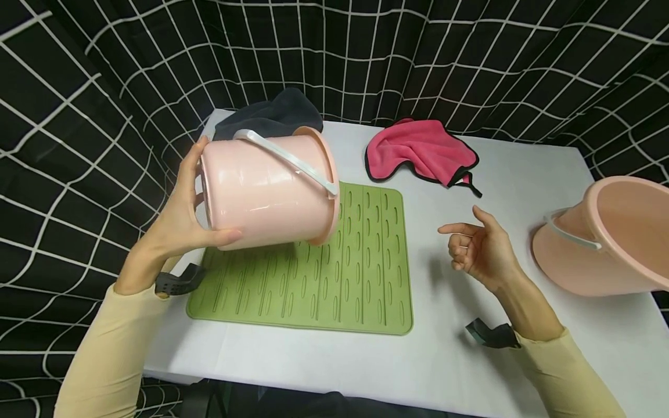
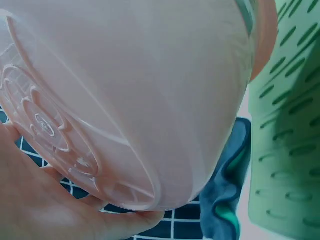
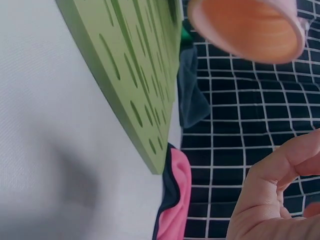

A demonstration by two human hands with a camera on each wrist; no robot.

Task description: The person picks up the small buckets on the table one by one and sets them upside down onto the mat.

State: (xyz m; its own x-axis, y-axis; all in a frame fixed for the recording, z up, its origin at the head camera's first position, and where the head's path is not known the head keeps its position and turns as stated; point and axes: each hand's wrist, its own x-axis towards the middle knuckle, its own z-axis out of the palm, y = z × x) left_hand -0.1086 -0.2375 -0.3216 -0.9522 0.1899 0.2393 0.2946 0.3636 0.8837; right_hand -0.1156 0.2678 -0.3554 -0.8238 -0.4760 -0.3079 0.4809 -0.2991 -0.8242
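Observation:
A pale pink bucket (image 1: 261, 186) with a white handle is tipped on its side above the green mat (image 1: 366, 278), its mouth facing right. My left hand (image 1: 183, 209) grips it at the base, fingers on the upper edge and thumb along the lower side. The left wrist view shows the bucket's round ridged bottom (image 2: 55, 125) close to the palm. To the right of the mat, my right hand (image 1: 483, 255) is above the white table, fingers loosely curled and holding nothing. In the right wrist view the bucket's open mouth (image 3: 250, 30) appears at the top.
A second pink bucket (image 1: 575, 255) stands at the right side of the table. A pink cloth with black edging (image 1: 418, 151) lies behind the mat, and a dark grey cloth (image 1: 282, 113) is at the back left. Black gridded curtain (image 1: 366, 58) surrounds the table.

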